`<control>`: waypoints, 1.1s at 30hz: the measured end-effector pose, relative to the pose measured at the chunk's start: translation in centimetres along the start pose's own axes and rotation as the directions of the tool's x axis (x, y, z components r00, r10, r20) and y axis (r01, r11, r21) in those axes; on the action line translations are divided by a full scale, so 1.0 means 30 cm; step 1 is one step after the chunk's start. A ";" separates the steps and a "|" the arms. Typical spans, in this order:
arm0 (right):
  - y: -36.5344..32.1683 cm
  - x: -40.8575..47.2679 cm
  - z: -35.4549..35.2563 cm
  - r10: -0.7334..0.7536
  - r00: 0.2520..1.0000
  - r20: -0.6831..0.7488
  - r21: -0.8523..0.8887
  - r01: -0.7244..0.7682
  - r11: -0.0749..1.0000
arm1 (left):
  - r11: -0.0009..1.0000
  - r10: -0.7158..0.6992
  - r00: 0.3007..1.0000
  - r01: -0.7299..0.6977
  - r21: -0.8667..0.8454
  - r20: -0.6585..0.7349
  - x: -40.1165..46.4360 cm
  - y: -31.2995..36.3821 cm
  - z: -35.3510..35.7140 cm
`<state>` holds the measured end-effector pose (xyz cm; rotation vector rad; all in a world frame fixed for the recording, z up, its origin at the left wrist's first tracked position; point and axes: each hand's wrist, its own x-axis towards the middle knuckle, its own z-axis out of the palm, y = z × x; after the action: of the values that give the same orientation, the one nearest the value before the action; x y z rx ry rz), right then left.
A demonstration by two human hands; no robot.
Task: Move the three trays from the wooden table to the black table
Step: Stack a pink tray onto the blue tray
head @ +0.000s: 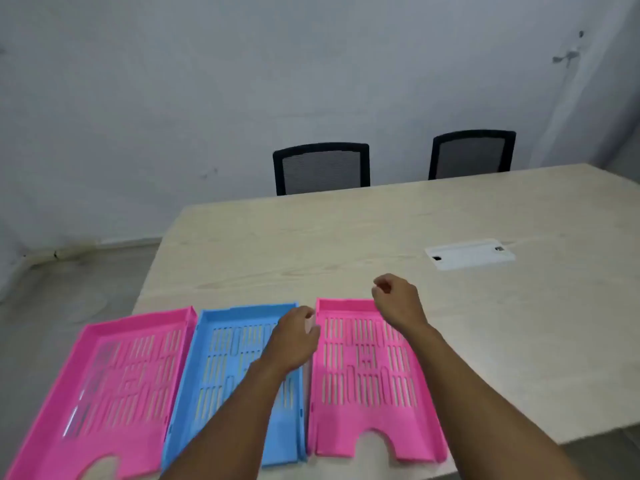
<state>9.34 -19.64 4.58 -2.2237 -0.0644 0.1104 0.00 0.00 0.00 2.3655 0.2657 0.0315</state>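
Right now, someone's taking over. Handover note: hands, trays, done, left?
Left hand: empty, loosely curled, over the gap between the blue tray and the right pink tray.
Right hand: empty, curled, over that tray's far right corner.
Left pink tray, blue and right pink lie side by side on the wooden table.
Done: nothing moved.
Left: all three trays; black table not in view.
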 end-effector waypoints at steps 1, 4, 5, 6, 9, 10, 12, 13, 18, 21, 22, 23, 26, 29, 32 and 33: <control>0.045 -0.020 0.004 0.045 0.999 0.006 0.053 -0.045 0.998 | 0.999 -0.039 0.998 0.040 -0.024 0.048 -0.020 -0.019 0.040; 0.185 -0.109 0.022 0.155 0.987 -0.044 0.137 -0.148 0.979 | 0.987 -0.136 0.979 0.147 -0.064 0.153 -0.092 -0.050 0.134; 0.241 -0.137 0.033 0.200 0.978 -0.063 0.166 -0.188 0.968 | 0.980 -0.166 0.970 0.183 -0.083 0.176 -0.107 -0.059 0.163; 0.288 -0.163 0.038 0.259 0.963 -0.079 0.196 -0.239 0.951 | 0.973 -0.191 0.962 0.212 -0.096 0.193 -0.116 -0.061 0.185; 0.398 -0.233 0.044 0.383 0.918 -0.102 0.241 -0.350 0.905 | 0.953 -0.238 0.937 0.276 -0.123 0.256 -0.129 -0.067 0.232; 0.429 -0.256 0.047 0.420 0.903 -0.086 0.244 -0.390 0.888 | 0.947 -0.250 0.931 0.292 -0.135 0.265 -0.131 -0.072 0.247; 0.488 -0.289 0.056 0.459 0.888 -0.036 0.208 -0.443 0.872 | 0.922 -0.288 0.919 0.342 -0.181 0.268 -0.132 -0.073 0.270; 0.521 -0.299 0.064 0.469 0.883 0.000 0.178 -0.461 0.869 | 0.908 -0.308 0.914 0.365 -0.205 0.266 -0.131 -0.071 0.279; 0.574 -0.314 0.054 0.453 0.890 0.042 0.154 -0.454 0.878 | 0.818 -0.418 0.869 0.487 -0.305 0.264 -0.129 -0.043 0.312; 0.566 -0.310 0.031 0.442 0.897 0.021 0.167 -0.439 0.883 | 0.797 -0.420 0.872 0.486 -0.358 0.251 -0.120 -0.030 0.319; 0.562 -0.303 0.019 0.435 0.900 0.007 0.166 -0.431 0.887 | 0.793 -0.413 0.876 0.480 -0.376 0.248 -0.116 -0.026 0.319; 0.562 -0.293 0.008 0.426 0.905 -0.006 0.166 -0.420 0.892 | 0.790 -0.404 0.882 0.470 -0.393 0.243 -0.112 -0.021 0.317; 0.539 -0.268 -0.032 0.396 0.917 -0.043 0.173 -0.383 0.907 | 0.784 -0.372 0.903 0.430 -0.447 0.216 -0.102 -0.009 0.307; 0.502 -0.244 -0.062 0.365 0.928 -0.073 0.193 -0.346 0.918 | 0.771 -0.347 0.923 0.382 -0.510 0.166 -0.098 -0.006 0.285; 0.454 -0.228 -0.078 0.332 0.939 -0.094 0.215 -0.306 0.927 | 0.746 -0.323 0.941 0.320 -0.584 0.102 -0.090 -0.001 0.252; 0.435 -0.225 -0.079 0.318 0.943 -0.098 0.221 -0.290 0.931 | 0.735 -0.317 0.945 0.297 -0.609 0.078 -0.089 0.002 0.234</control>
<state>2.97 -30.04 -3.93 -2.0150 0.3533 0.1325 -1.90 -5.36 -4.91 1.6424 0.5702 -0.0037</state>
